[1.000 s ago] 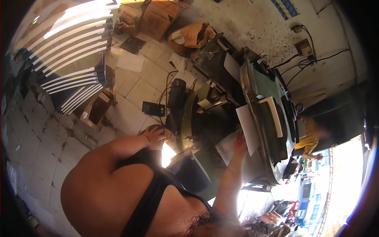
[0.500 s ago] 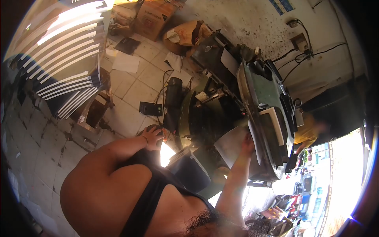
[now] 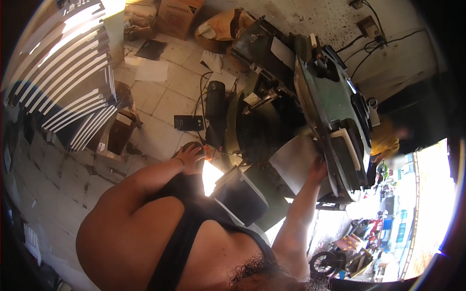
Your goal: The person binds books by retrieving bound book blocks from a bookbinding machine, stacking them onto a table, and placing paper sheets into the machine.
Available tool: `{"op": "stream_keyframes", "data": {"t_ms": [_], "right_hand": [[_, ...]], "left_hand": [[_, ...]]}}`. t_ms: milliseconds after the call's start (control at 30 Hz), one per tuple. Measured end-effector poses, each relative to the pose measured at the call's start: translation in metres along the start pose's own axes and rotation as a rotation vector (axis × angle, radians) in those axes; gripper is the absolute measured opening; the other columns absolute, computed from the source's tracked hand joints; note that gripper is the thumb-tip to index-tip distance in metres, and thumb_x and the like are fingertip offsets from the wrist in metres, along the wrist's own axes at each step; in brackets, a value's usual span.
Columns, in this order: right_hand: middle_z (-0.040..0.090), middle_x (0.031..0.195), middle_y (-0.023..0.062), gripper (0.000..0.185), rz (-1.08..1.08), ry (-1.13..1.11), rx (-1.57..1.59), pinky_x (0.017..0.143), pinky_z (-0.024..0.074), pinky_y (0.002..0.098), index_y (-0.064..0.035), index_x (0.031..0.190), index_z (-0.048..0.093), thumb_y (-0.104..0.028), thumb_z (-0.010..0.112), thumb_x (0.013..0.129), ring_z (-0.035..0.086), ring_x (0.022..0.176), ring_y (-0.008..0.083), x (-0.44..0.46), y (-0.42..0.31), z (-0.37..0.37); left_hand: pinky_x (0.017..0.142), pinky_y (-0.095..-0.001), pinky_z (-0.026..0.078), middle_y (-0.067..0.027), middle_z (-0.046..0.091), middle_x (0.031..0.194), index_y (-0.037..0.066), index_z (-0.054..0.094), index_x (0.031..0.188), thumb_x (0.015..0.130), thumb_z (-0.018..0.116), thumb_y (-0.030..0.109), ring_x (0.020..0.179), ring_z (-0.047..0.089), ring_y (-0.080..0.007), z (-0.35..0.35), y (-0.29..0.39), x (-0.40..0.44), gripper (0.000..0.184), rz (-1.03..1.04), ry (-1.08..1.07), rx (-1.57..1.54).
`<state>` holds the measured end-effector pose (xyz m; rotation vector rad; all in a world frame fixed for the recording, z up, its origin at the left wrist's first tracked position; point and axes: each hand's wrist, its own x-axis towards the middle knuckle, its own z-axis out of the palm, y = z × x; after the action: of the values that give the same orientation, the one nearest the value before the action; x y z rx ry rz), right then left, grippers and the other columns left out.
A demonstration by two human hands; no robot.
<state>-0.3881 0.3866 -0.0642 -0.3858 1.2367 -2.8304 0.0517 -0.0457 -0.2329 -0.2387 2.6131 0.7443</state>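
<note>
The right hand (image 3: 318, 169) touches a pale sheet (image 3: 294, 162) by the green machine (image 3: 335, 99). The left hand (image 3: 191, 157) rests lower, well apart.

Smooth matt white paper sheet (image 3: 151, 70) at upper left, glossy tiled floor (image 3: 160, 101), brown cardboard box (image 3: 177, 18) at top

The left arm (image 3: 145, 186) bends sharply at the elbow, and the left hand (image 3: 191, 157) is turned back-up with its fingers apart and slightly curved. The right arm (image 3: 298, 218) reaches out nearly straight; the right hand (image 3: 318, 169) is blurred, its finger pose unclear.
</note>
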Motion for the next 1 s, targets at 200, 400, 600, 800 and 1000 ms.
{"op": "stream_keyframes", "data": {"t_ms": [200,400,600,800,1000], "right_hand": [[0.066,0.126,0.0159,0.036,0.071,0.432,0.101,0.103,0.053,0.0549,-0.0041,0.128,0.062,-0.017,0.061,0.094,0.062,0.12,0.0343,-0.076,0.03,-0.039],[0.052,0.141,0.0177,0.028,0.207,0.591,-0.101,0.106,0.053,0.0553,-0.0008,0.128,0.054,-0.014,0.053,0.104,0.06,0.121,0.0366,-0.2,0.041,-0.036],[0.062,0.126,0.0162,0.023,0.135,0.481,-0.095,0.11,0.0502,0.0531,0.0002,0.126,0.055,-0.009,0.054,0.105,0.061,0.12,0.0341,-0.339,0.027,0.053],[0.019,0.165,0.0245,0.116,0.405,0.903,-0.861,0.12,0.0266,0.0484,0.0012,0.162,0.008,-0.017,0.088,0.081,0.023,0.153,0.0368,-0.449,0.054,0.045],[0.05,0.148,0.0252,0.107,0.479,0.484,-1.375,0.114,0.0377,0.0402,0.0063,0.154,0.03,-0.017,0.093,0.071,0.05,0.137,0.0338,-0.423,0.036,-0.012]], "left_hand": [[0.122,-0.0653,0.015,-0.0094,0.017,0.171,0.029,0.037,0.16,0.085,0.065,0.066,0.159,0.007,-0.0333,0.01,-0.003,0.006,0.087,-0.004,0.05,0.026],[0.126,-0.0585,0.013,-0.0076,0.012,0.173,0.03,0.033,0.161,0.088,0.064,0.063,0.159,0.005,-0.032,0.0,0.005,-0.005,0.086,-0.019,0.035,0.022],[0.125,-0.0623,0.013,-0.0085,0.011,0.173,0.029,0.031,0.161,0.088,0.064,0.063,0.159,0.007,-0.0334,0.005,0.005,0.0,0.087,-0.009,0.037,0.077],[0.124,-0.0633,0.008,-0.0189,0.01,0.171,0.018,0.021,0.164,0.082,0.066,0.071,0.158,0.007,-0.0386,0.003,0.029,0.001,0.107,0.025,0.07,0.078],[0.122,-0.0667,0.009,-0.0293,0.01,0.167,0.012,-0.005,0.165,0.064,0.076,0.08,0.157,0.008,-0.042,0.025,0.099,0.017,0.146,0.246,-0.058,-0.153]]}}
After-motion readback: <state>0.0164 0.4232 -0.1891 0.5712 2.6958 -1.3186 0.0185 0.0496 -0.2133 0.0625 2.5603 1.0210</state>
